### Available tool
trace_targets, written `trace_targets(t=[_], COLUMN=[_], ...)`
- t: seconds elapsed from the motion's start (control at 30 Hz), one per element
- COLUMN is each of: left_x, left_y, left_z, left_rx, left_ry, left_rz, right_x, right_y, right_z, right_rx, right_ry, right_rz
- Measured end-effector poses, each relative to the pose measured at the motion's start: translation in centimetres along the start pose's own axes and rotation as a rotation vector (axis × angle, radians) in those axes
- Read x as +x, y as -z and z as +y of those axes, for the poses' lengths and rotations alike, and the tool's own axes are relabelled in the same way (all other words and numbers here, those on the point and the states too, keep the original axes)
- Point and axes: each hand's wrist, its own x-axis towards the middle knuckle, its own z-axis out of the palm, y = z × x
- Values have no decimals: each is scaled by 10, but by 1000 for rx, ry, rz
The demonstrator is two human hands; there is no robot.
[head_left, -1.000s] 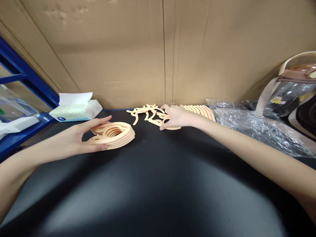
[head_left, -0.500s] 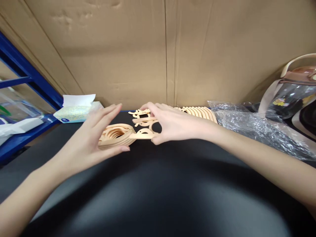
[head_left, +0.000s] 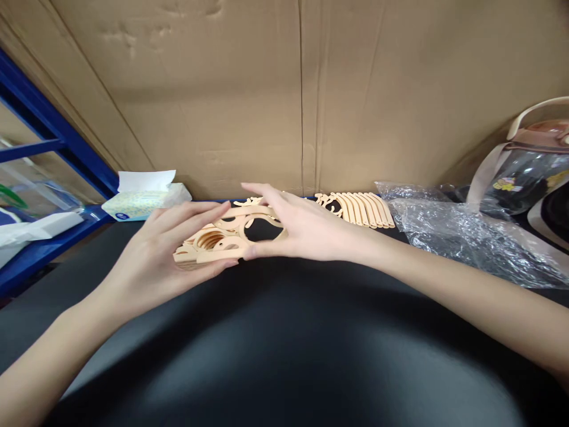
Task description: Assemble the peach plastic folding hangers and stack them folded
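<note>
1 cream cut-out piece overlaps a stack on the black table. Right hand pinches its edges, thumb opposite fingers; left hand curves around stack, cannot tell whether gripping. Clear film lies rightward.

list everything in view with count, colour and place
top piece: 1, peach, between the hands
stack: 1, peach, at the left hand
small pieces: several, peach, behind the right hand
row of pieces: 1, peach, back, right of centre
tissue pack: 1, white with pale print, back left
frame: 1, blue, left
white item: 1, white, left edge
green item: 1, green, left edge
wrap: count unclear, clear, right
bottle: 1, clear with brown lid, far right
black item: 1, black, right edge
cardboard: count unclear, brown, back
table: 1, black, below
left hand: 1, around the stack
right hand: 1, gripping the top piece
</note>
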Motion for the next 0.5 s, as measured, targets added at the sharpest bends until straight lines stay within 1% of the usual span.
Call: trace_targets(t=[0.03, 0.1, 0.13, 0.2, 0.3, 0.43, 0.5], left_x=[1, 3, 3, 4, 2, 2, 2], left_y=[1, 4, 5, 5, 3, 0, 0], left_z=[1, 1, 0, -2, -6, -6, -4], left_rx=[6, 16, 22, 34, 63, 124, 126], left_ry=[6, 6, 0, -9, -7, -12, 7], left_rz=[22, 52, 57, 40, -3, -35, -37], right_x=[3, 8, 11, 15, 16, 13, 11], right_y=[0, 1, 1, 2, 0, -7, -11], right_z=[4, 12, 15, 19, 20, 15, 13], right_rx=[86, 259, 373, 588, 792, 907, 938], right_ry=[-78, -244, -296, -383, -410, -420, -421], right_rz=[6, -24, -82, -139, -149, -127, -135])
